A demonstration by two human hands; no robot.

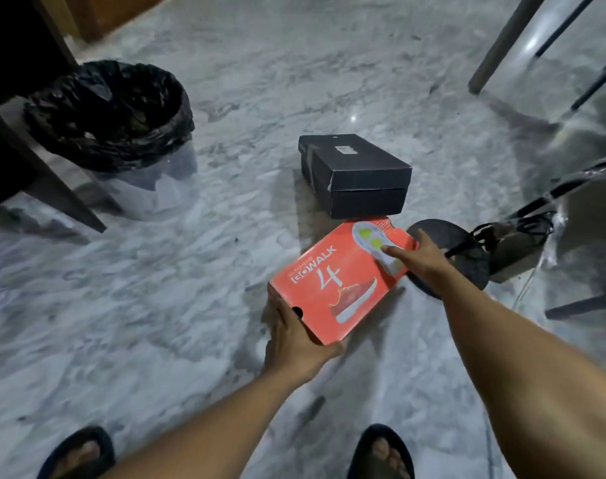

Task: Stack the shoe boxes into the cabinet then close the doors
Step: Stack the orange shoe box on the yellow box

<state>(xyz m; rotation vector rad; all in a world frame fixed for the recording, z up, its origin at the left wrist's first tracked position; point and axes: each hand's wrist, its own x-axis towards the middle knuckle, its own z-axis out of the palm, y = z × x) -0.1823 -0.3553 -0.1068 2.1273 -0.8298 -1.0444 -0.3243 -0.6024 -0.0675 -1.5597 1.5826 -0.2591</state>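
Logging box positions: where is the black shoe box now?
Head view, centre: the black shoe box sits on the floor just beyond the orange box, right of the bin.

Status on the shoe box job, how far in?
Done: nothing shows as stowed. In hand: left hand and right hand grip opposite ends of the orange cardboard shoe box. Left: the black cardboard shoe box sits on the marble floor behind it; both need stowing, then closing the cabinet doors, not in view.

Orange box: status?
Left grip holds near end of orange box, right grip holds far end. Black box just behind it, round base at right.
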